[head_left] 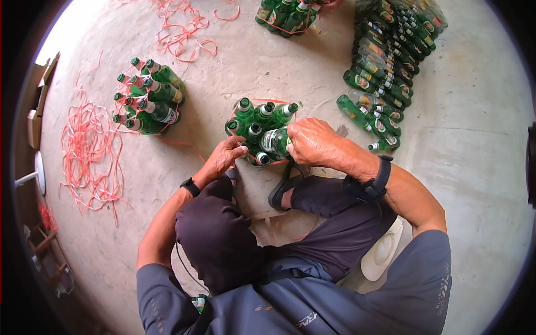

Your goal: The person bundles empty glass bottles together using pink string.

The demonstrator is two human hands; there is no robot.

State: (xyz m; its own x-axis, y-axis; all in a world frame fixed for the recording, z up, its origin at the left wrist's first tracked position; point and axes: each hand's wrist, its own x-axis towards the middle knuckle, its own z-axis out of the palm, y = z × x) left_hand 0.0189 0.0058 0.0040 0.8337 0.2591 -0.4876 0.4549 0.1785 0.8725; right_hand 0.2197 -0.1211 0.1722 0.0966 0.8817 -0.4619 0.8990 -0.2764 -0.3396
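Upright green glass bottles [244, 106] stand in a cluster on the floor in front of me, with a pink plastic string [262, 101] looped around them. My right hand [315, 142] is closed around one green bottle [272, 142], which leans over at the cluster's right side with its white label showing. On the left side, my left hand [226, 155] has its fingers pinched at the string, close against the front bottles. What lies under those fingertips is partly hidden.
Another string-tied bundle of green bottles [156, 92] stands to the left. Tangled pink string [92, 151] lies beyond it. Many bottles lie in rows [385, 67] at upper right. A person's hand [333, 4] is beside a bundle [286, 18] at the top. A white stool [382, 251] is beneath me.
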